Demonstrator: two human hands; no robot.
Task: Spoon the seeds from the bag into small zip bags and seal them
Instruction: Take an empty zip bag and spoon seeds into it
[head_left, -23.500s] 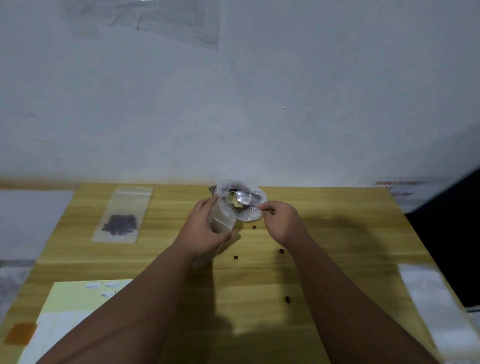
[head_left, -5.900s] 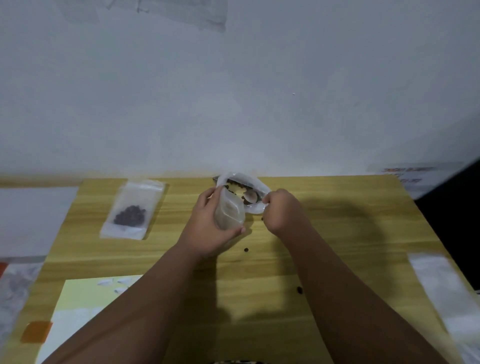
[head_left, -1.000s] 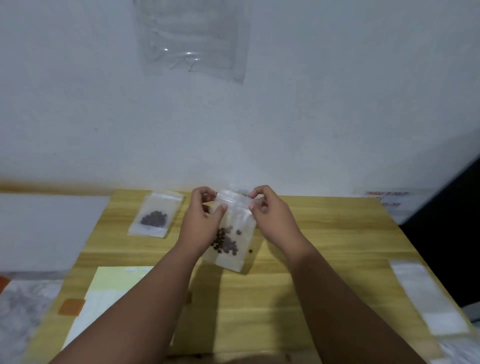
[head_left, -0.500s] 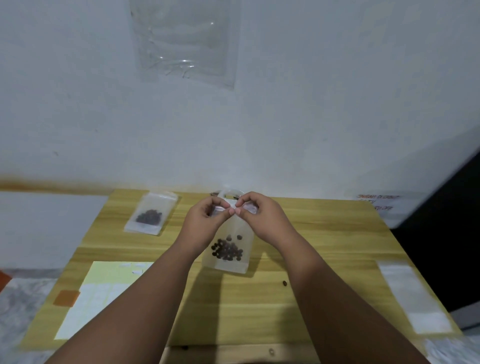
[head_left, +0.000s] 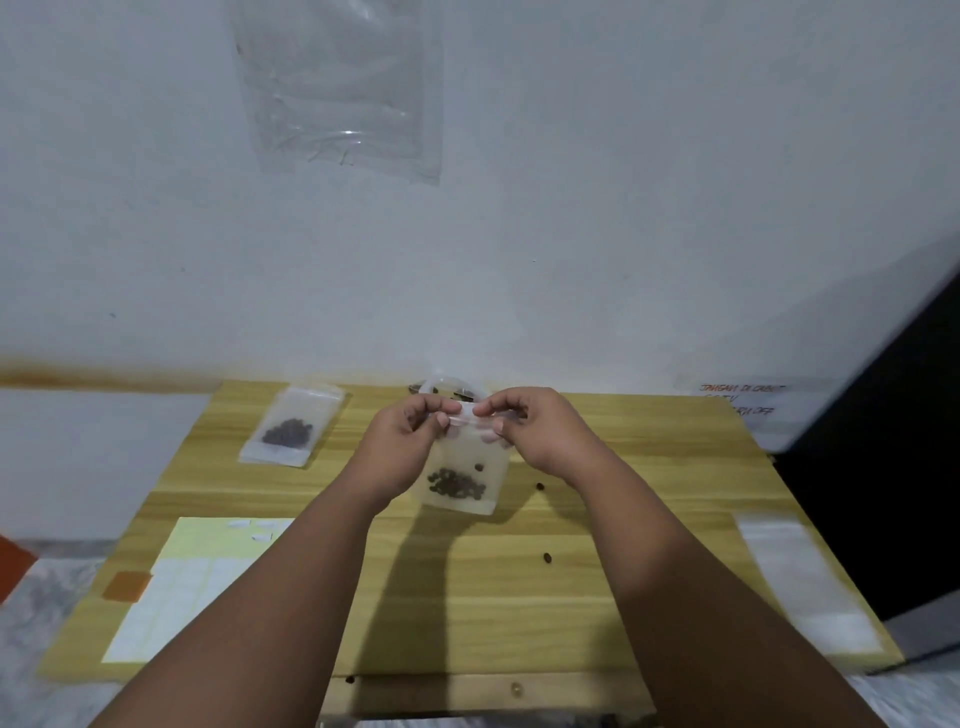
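left hand (head_left: 402, 441), right hand (head_left: 540, 431) pinching one zip bag (head_left: 465, 478); second filled bag (head_left: 288, 434); two loose seeds (head_left: 546, 557)

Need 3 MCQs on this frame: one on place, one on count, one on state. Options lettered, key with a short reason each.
1. Where does the filled zip bag that no hand holds lie?
A. far left of the table
B. near right corner
C. on the wall

2. How many loose seeds lie on the tabletop right of the held zip bag?
A. none
B. two
C. six

3. What are the hands doing?
A. spooning seeds
B. resting flat
C. pinching the held bag's top strip

Key: 1 A, it lies flat near the far left edge. 2 B, one seed beside the bag, another seed nearer. 3 C, left hand and right hand grip the strip.
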